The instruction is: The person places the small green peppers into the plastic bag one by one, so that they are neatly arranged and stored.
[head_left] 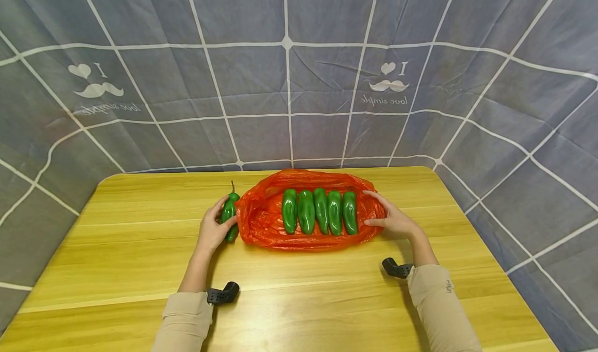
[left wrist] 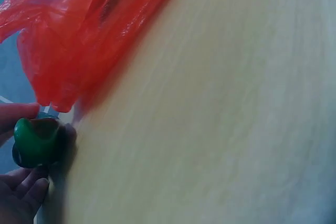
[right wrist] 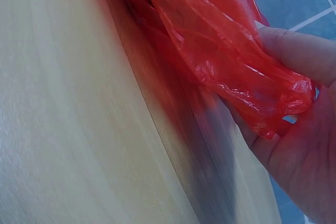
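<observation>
A red plastic bag [head_left: 261, 219] lies spread on the wooden table [head_left: 299, 300], and several green peppers [head_left: 320, 211] rest side by side on it. One more green pepper [head_left: 229, 212] lies just off the bag's left edge. My left hand [head_left: 216, 227] grips it between thumb and fingers. The left wrist view shows that pepper [left wrist: 34, 141] end-on in my left hand [left wrist: 21, 198], beside the bag [left wrist: 79, 35]. My right hand [head_left: 391, 218] touches the bag's right edge with straight, spread fingers. In the right wrist view the bag's end [right wrist: 220, 51] lies against my right hand [right wrist: 302, 153].
A grey-blue cloth backdrop [head_left: 289, 82] with white lines rises behind and to both sides of the table. Bare tabletop stretches in front of the bag and to its left and right. The table's back edge runs close behind the bag.
</observation>
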{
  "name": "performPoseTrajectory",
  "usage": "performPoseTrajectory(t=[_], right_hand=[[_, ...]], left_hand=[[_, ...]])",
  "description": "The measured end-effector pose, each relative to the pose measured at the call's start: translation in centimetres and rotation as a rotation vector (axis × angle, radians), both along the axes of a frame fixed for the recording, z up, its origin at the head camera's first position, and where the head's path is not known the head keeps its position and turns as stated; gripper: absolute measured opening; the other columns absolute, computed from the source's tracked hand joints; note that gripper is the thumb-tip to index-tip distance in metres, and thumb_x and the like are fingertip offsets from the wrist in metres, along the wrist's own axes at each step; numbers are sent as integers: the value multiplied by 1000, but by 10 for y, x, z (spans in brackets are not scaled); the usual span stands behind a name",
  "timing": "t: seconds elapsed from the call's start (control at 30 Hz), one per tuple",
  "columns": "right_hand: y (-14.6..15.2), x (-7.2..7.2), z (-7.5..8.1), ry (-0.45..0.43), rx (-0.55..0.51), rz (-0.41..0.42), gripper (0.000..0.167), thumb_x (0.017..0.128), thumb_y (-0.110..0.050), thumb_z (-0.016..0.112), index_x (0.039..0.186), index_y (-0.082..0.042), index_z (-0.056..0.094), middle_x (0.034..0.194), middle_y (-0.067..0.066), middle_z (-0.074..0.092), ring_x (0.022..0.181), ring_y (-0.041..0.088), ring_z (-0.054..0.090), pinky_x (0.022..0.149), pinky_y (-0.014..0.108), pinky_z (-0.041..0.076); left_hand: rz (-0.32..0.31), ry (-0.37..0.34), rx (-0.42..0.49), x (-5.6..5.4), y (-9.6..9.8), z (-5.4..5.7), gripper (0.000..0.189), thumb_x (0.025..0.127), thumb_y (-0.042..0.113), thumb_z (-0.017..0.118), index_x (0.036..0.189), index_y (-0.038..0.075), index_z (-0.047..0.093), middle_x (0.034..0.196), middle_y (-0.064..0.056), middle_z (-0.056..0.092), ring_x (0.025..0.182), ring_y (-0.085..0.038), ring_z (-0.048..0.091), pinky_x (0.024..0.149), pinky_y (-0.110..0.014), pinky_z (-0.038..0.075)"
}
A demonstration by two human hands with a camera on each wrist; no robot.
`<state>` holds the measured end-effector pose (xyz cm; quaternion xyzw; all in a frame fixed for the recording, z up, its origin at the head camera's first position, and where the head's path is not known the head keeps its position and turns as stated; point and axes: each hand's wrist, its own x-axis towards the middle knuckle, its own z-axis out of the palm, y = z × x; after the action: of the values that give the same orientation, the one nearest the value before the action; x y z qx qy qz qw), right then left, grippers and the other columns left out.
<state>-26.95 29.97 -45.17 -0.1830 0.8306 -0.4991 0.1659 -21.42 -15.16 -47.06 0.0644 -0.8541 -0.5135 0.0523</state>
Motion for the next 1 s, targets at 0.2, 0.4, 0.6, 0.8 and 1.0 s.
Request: performPoseTrajectory(t=[0.2, 0.4, 0.6, 0.8, 1.0], right_hand=[[0, 0, 0, -4, -10, 1, 81, 79, -10, 71, 145, -16, 24, 149, 20, 12, 124, 45, 34, 100, 55, 29], [-1, 0, 1, 1, 1, -11, 81, 78, -13, 72, 144, -19, 26, 150, 17, 12, 128, 42, 30, 103, 55, 24], [-1, 0, 1, -1, 5, -10, 81, 78, -14, 72, 144, -20, 26, 150, 17, 11, 128, 42, 29, 103, 55, 23], [-1, 1, 1, -3, 16, -18, 81, 78, -15, 72, 144, -21, 26, 151, 17, 10, 129, 42, 27, 104, 56, 22], [-1, 1, 3, -5, 4, -17, 82, 78, -13, 72, 145, -20, 25, 150, 18, 10, 129, 43, 28, 103, 56, 23]], left_hand=[[-39, -34, -5, 2, -4, 4, 57, 86, 8, 62, 138, 6, 39, 128, -29, 42, 111, -41, 45, 93, -51, 38], [-19, -35, 24, 3, -7, 4, 56, 86, 6, 61, 138, 7, 39, 126, -31, 38, 113, -44, 44, 92, -52, 38], [7, -5, 60, 4, -8, 3, 57, 87, 4, 60, 140, 6, 37, 122, -30, 36, 111, -46, 47, 90, -52, 42], [49, 53, 90, 6, -10, 2, 57, 86, 4, 62, 138, 6, 40, 118, -29, 37, 102, -46, 52, 84, -47, 47], [132, 97, 150, 8, -12, 8, 56, 83, 6, 65, 135, 8, 45, 115, -20, 43, 87, -28, 54, 66, -14, 47]])
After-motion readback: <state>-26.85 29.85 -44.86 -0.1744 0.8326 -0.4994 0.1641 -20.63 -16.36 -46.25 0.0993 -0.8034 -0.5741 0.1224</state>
